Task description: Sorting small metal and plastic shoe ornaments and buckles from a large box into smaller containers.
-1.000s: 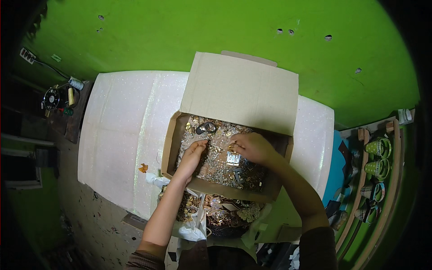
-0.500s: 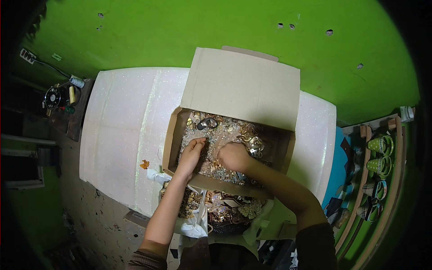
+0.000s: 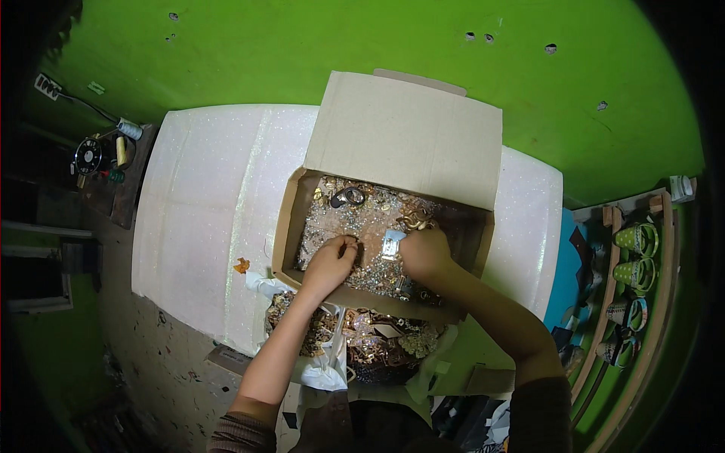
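Cardboard box (image 3: 393, 304), lid raised, on white glittery cover (image 3: 200, 204) | loose beads (image 3: 375, 276) inside, dark ring-shaped piece (image 3: 337, 200) toward lid | left hand (image 3: 332, 263): over beads, fingers curled | right hand (image 3: 425, 251): fingers bent beside silvery plate (image 3: 391, 244), near gold-coloured pieces (image 3: 415, 217) | grasp, either hand: cannot tell from where I stand

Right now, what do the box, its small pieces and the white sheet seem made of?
Box: matte cardboard, by its tan surface and fold creases. Pieces: shiny, gold and silver tones; metal or coated plastic, too small to tell. Sheet: glittery, perhaps vinyl or coated fabric; specks sparkle.
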A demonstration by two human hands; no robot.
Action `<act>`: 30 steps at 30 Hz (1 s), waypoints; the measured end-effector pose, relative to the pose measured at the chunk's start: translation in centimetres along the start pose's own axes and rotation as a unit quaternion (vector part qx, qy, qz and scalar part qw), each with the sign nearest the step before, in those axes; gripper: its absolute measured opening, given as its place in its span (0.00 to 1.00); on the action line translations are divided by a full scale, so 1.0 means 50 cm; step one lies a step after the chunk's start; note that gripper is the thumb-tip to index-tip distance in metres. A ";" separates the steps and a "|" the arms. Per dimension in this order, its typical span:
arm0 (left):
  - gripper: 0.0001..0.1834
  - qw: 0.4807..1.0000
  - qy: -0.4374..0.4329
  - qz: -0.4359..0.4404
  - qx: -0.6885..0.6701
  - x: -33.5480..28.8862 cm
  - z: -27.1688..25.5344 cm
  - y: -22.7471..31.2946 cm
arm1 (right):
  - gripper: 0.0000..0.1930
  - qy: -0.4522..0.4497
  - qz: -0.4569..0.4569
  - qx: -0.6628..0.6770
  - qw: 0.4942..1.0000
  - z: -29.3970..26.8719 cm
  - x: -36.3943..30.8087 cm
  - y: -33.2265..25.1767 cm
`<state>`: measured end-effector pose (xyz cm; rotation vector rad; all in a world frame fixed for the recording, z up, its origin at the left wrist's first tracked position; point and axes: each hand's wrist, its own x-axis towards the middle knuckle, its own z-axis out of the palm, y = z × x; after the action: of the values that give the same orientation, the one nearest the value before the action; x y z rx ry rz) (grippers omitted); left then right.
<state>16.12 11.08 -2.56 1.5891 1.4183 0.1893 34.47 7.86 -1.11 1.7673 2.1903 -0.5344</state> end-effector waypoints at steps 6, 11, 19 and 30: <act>0.18 0.999 0.022 0.023 0.030 -0.006 0.005 0.017 | 0.05 -0.039 -0.052 0.050 0.997 0.035 -0.029 -0.034; 0.18 0.998 0.012 0.047 -0.044 -0.001 0.007 0.017 | 0.05 -0.031 0.015 -0.001 0.999 0.022 -0.023 -0.004; 0.21 0.986 -0.112 -0.017 0.119 0.001 -0.021 0.021 | 0.09 -0.124 0.073 0.092 0.985 0.016 -0.031 0.005; 0.21 0.977 -0.160 -0.022 0.140 0.013 -0.010 0.013 | 0.12 -0.157 0.124 0.195 0.960 0.041 0.001 -0.026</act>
<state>16.44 12.02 -2.12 1.7224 1.2624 -0.2953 33.17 6.77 -2.82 1.9447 1.7010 -1.1572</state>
